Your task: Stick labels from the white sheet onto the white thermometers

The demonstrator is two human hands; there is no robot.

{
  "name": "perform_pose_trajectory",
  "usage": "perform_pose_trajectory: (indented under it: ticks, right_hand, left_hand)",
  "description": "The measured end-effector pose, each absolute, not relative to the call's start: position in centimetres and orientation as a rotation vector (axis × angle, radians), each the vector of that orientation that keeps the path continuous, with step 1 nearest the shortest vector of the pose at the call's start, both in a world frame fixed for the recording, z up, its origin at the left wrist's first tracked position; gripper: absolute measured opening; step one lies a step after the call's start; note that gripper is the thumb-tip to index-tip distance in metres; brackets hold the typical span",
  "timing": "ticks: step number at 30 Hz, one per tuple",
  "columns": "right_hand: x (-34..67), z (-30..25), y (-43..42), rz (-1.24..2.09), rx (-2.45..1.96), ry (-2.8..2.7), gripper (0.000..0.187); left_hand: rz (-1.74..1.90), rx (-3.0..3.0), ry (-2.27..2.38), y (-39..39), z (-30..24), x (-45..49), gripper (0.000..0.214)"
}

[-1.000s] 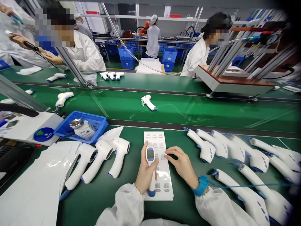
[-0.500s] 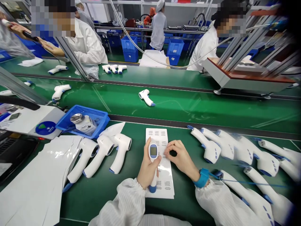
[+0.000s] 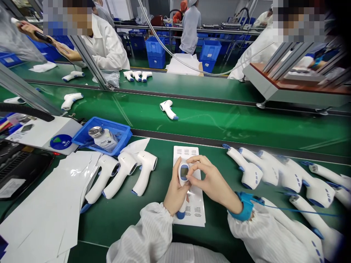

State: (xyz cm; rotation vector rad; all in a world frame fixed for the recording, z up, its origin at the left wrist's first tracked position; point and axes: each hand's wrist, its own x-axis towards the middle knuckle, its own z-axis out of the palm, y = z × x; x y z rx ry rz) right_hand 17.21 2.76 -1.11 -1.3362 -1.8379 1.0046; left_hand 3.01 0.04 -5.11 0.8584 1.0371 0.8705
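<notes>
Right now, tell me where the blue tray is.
In the head view, the blue plastic tray sits left of the left hand, holding a labelled bottle, just beyond three white infrared thermometers.

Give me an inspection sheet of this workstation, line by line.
Surface: green conveyor belt, dark rail along its far edge.
Job's things: infrared thermometer, held above a printed label sheet.
Clutter: white plastic film sheets at left; blue tray holding a metal-capped bottle; three more thermometers left of the sheet, others to its right.
Hands: left hand grips the thermometer's handle; right hand has its fingertips at the thermometer's head.
Cables: blue cord running right from a blue wrist strap.
Surroundings: a co-worker at the next belt; blue crates beyond.
</notes>
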Motion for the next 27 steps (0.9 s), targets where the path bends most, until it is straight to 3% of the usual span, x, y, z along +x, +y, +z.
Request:
perform_pose_trajectory:
  ticks: [5, 27]
  right_hand:
    - [17.0, -1.1, 4.6, 1.122, -1.326, -1.734, 0.009]
    - [16.5, -1.8, 4.8, 1.080, -1.320, -1.668, 0.008]
  left_hand:
    - [0.878, 0.866, 1.105, 0.2, -4.2, 3.3, 0.078]
    - [0.861, 0.890, 1.116, 0.3, -4.0, 3.4, 0.072]
